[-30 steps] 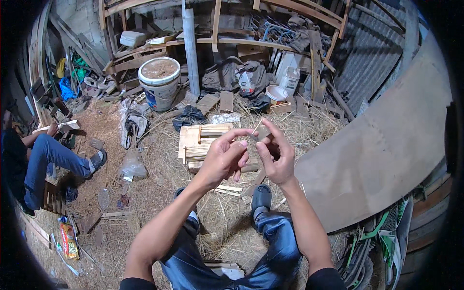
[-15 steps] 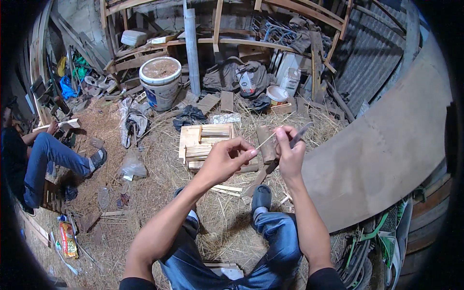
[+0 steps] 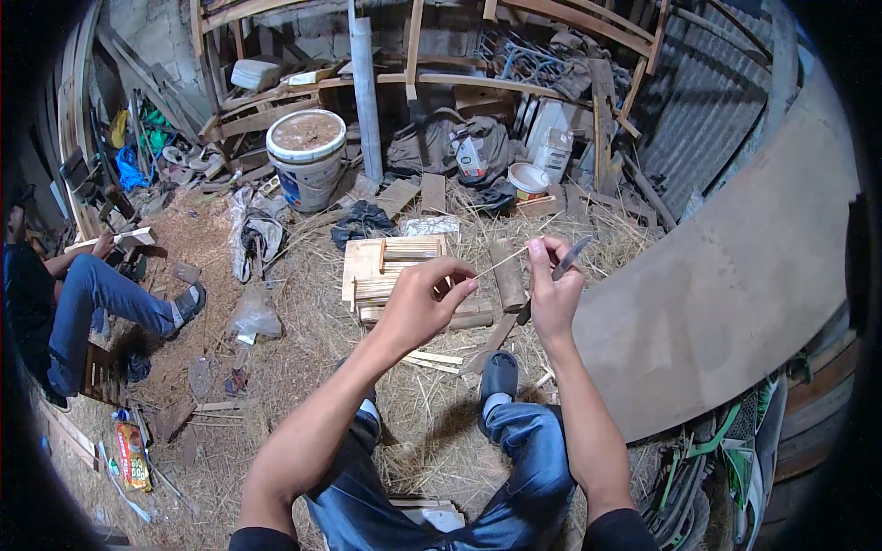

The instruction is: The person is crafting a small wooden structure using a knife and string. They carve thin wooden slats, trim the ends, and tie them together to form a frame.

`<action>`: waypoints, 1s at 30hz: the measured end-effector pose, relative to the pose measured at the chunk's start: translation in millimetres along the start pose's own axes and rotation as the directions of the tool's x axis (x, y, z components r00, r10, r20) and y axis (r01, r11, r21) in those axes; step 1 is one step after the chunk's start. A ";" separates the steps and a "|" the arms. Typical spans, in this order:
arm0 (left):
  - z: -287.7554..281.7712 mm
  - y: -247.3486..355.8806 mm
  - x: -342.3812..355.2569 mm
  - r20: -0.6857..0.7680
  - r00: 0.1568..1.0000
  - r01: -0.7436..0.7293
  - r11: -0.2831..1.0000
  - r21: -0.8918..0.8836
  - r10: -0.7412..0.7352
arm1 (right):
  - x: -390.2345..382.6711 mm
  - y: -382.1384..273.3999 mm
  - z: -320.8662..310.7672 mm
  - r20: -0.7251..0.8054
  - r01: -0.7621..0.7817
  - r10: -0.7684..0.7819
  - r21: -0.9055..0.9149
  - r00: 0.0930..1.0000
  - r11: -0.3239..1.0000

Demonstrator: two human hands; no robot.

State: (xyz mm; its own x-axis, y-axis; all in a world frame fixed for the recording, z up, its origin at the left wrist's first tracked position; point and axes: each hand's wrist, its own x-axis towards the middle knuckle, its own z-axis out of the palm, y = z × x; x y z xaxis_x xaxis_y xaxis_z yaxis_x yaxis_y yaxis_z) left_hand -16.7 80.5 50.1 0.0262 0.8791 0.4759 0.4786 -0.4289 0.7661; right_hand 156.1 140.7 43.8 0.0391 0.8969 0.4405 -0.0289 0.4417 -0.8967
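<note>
You pinch a thin stick (image 3: 496, 264) between the thumb and forefinger of your left hand (image 3: 428, 298); it slants up to the thumb and forefinger of your right hand (image 3: 555, 298), whose other fingers are closed around a knife (image 3: 571, 257) with its blade pointing up and outward. The stick is in the air, above the straw-strewn floor (image 3: 285, 413). Below your hands, pale split strips (image 3: 432, 361) lie just beside your right sandal (image 3: 499, 375). Beyond them, slender sticks (image 3: 413, 248) lie in rows on a pale wooden board (image 3: 360, 264), and a wooden cylinder (image 3: 506, 275) lies apart from that board's right edge. Toward the floor's left edge is a red-and-yellow packet (image 3: 132, 455) with bold lettering; farther up that edge, another person (image 3: 87, 294) sits with a hand at a pale plank (image 3: 124, 241). At the floor's far edge stand a white bucket (image 3: 308, 170) with a blue printed label, a small labelled tub (image 3: 529, 181) and a white bag (image 3: 469, 158) bearing dark print too small to read.
</note>
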 end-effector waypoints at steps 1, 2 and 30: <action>-0.4 0.1 0.4 -0.010 1.000 0.003 1.000 -0.018 -0.003 | -0.2 -1.2 0.9 -0.003 0.001 -0.001 0.006 1.000 1.000; -0.8 0.0 0.7 -0.020 1.000 0.006 0.999 -0.036 -0.007 | -0.4 -2.5 1.3 -0.006 0.002 -0.002 0.012 1.000 1.000; -1.9 -0.2 0.5 -0.041 0.997 -0.069 0.994 0.088 0.073 | -9.8 -3.0 11.6 0.418 0.093 0.032 -0.277 0.908 0.956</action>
State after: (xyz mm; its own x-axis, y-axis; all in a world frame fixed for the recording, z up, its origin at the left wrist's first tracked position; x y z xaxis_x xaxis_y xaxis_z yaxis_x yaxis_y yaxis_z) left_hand -18.5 80.6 51.1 0.0250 0.8365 0.5475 0.5512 -0.4684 0.6905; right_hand 144.2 130.9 42.7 -0.3826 0.8381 0.3890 0.2524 0.4998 -0.8285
